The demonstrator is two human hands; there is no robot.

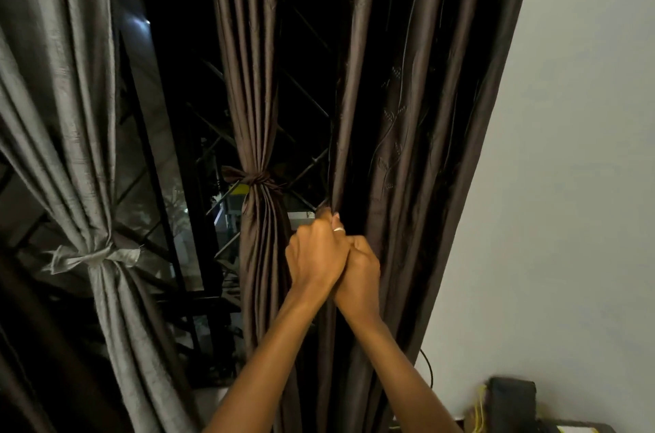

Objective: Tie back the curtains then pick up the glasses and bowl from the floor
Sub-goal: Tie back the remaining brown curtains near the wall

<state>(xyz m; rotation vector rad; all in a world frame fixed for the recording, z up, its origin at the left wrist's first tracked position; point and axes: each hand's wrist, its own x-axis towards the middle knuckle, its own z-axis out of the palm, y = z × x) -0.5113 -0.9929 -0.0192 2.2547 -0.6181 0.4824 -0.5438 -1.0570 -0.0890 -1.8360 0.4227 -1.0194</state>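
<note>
A dark brown curtain (407, 113) hangs loose at the right, beside the white wall. My left hand (315, 255) grips its left edge, fingers curled round the fabric, a ring on one finger. My right hand (359, 269) is pressed against the left hand and holds the same curtain's folds. To the left, a second brown curtain (253, 78) is tied at mid height with a brown band (257, 179). A grey curtain (60, 96) at the far left is tied with a grey band (94, 257). No glasses or bowl are in view.
Behind the curtains is a dark window with a diagonal metal grille (308, 32). A white wall (567, 184) fills the right side. At the bottom right stand a dark box (512, 393) and a black cable (429, 365).
</note>
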